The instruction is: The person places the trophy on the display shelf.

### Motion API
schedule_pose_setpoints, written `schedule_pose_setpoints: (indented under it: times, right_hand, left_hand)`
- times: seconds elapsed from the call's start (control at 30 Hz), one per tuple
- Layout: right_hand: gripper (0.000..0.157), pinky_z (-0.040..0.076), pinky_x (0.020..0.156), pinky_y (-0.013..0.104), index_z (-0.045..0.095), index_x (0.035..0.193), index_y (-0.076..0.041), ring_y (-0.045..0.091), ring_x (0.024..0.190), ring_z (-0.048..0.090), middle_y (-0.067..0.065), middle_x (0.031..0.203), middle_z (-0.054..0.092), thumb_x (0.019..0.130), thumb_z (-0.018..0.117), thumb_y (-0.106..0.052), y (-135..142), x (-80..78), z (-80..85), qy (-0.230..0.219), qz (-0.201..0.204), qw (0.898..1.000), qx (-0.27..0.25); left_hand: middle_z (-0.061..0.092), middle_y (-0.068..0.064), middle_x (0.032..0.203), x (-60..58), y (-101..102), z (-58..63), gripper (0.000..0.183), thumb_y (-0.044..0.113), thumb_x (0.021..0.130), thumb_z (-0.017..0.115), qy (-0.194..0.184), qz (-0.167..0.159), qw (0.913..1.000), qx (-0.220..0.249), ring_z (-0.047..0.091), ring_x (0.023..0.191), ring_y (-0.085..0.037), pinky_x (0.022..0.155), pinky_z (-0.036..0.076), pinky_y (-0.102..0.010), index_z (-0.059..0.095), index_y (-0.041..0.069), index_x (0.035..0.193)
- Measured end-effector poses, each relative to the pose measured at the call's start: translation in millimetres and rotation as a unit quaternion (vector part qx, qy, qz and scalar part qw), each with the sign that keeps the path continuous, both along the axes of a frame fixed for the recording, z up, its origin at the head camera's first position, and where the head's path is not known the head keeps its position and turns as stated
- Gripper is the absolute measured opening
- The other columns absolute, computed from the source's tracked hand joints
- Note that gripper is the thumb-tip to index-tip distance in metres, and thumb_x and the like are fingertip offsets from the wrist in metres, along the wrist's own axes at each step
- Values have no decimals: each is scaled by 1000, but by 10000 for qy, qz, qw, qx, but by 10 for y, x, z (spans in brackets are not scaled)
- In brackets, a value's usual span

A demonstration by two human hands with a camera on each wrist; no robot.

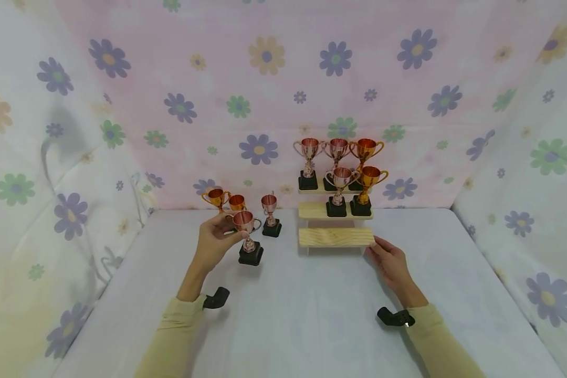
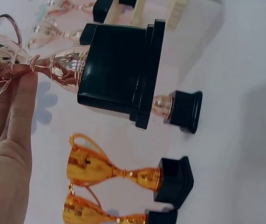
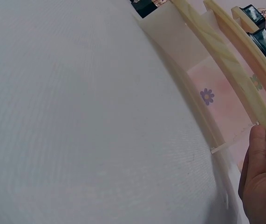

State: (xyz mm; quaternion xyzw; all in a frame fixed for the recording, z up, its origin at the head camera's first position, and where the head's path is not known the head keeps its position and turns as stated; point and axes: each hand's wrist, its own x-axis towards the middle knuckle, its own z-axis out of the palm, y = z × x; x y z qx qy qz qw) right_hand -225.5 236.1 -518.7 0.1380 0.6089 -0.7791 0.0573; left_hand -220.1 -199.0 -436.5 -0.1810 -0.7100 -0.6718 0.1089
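My left hand pinches a rose-gold trophy by its cup, with the fingers behind it and the thumb in front. Its black base looms large in the left wrist view and seems raised off the table. Close by stand another rose-gold trophy and two gold trophies, partly hidden behind the hand in the head view. On the right is a three-step wooden stand. My right hand grips the right end of its lowest step, thumb and fingers on the board.
The top step carries two rose-gold trophies and a gold trophy. On the middle step, a rose-gold trophy and a gold one stand toward the right. Flower-patterned cloth walls the white table at back and sides.
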Motion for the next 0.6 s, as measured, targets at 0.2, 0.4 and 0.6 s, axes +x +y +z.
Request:
schedule_pose_setpoints:
  times: [0.2, 0.4, 0.6]
  right_hand:
    - [55, 50, 103, 18, 29, 158, 0, -1, 110, 61, 15, 156, 37, 108, 49, -15, 7, 8, -19, 34, 20, 10000, -17]
    - [55, 49, 104, 18, 28, 158, 1, -2, 110, 61, 15, 155, 37, 109, 48, -14, 6, 23, -18, 83, 52, 10000, -15]
    - [54, 50, 103, 18, 31, 157, 0, -1, 109, 62, 13, 154, 40, 108, 49, -15, -8, 6, 12, 19, 1, 10000, -17]
  left_hand:
    - [69, 3, 102, 19, 216, 16, 43, -5, 86, 77, -132, 84, 9998, -159, 66, 90, -11, 83, 61, -22, 63, -8, 126]
    - [68, -10, 108, 30, 427, 92, 43, -4, 86, 78, -145, -80, 9996, -219, 69, 93, -13, 86, 61, -25, 63, -5, 126]
    - [68, -22, 114, 9, 691, 129, 45, -4, 84, 80, 30, -145, 9998, -162, 69, 96, -12, 87, 61, -28, 63, -5, 127]
